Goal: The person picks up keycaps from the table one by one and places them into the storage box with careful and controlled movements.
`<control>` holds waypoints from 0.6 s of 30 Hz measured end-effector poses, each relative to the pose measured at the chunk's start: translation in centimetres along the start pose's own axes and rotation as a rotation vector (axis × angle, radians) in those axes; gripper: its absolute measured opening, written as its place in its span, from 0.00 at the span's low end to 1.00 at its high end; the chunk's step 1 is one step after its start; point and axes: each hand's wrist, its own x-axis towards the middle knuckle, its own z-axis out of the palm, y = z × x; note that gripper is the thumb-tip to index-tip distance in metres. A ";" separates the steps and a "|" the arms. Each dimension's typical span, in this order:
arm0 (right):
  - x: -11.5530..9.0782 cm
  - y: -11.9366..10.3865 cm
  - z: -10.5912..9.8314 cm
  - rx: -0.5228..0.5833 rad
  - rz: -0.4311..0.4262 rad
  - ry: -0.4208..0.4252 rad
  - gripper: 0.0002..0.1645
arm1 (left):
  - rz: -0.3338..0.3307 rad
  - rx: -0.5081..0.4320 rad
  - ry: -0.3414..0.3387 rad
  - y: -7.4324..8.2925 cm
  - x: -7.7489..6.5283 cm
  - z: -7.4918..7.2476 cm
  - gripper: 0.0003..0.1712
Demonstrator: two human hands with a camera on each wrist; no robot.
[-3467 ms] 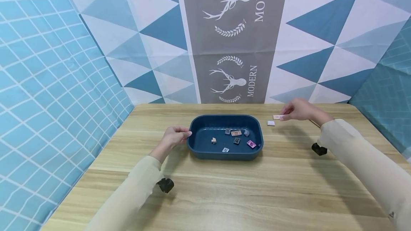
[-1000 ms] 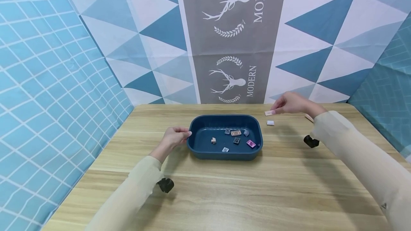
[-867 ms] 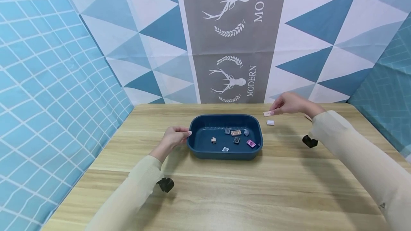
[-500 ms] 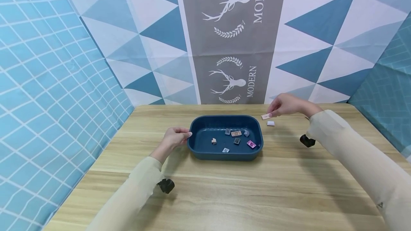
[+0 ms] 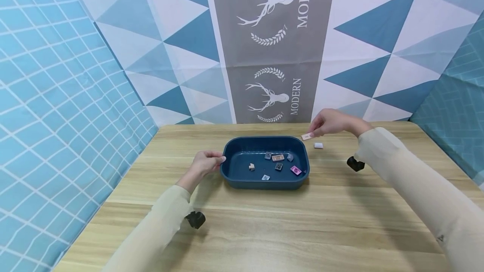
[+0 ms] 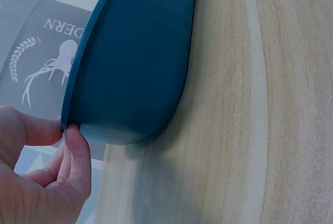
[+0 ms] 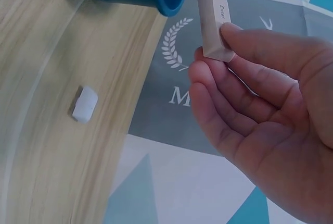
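Observation:
A dark blue tray point(image 5: 264, 184) stands on the table. Thumb and fingers of my left hand point(image 5: 205, 162) pinch its left rim; the left wrist view shows the grip on the tray wall point(image 6: 130, 57). Between thumb and fingertips my right hand point(image 5: 328, 122) holds a pale beige keycap point(image 7: 215, 26) marked "Enter", raised just beyond the tray's back right corner. Inside the tray lie several keycaps, among them a pink one point(image 5: 295, 170), a wide beige one point(image 5: 277, 158) and a dark one point(image 5: 278, 166). A small white keycap point(image 5: 318, 145) lies on the table to the tray's right.
The wooden table point(image 5: 242, 230) ends at a patterned backdrop point(image 5: 276, 53) behind the tray. A blue tiled sheet point(image 5: 75, 104) hangs along the left side and a teal one point(image 5: 450, 108) on the right. Each wrist carries a black camera mount point(image 5: 195, 219).
My right hand has moved left with the Enter keycap, from right of the white keycap to the tray's back right corner. The left hand and tray have stayed put.

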 end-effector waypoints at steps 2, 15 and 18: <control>0.1 -0.2 0.0 -0.012 -0.009 0.003 0.08 | 0.001 0.004 0.002 0.0 0.0 0.0 0.14; 0.5 -1.4 -0.1 0.010 0.018 -0.064 0.08 | 0.003 0.015 -0.001 -0.1 0.0 0.0 0.15; 0.8 -1.5 0.1 0.008 0.017 -0.076 0.07 | 0.003 0.018 -0.002 -0.1 0.0 0.0 0.15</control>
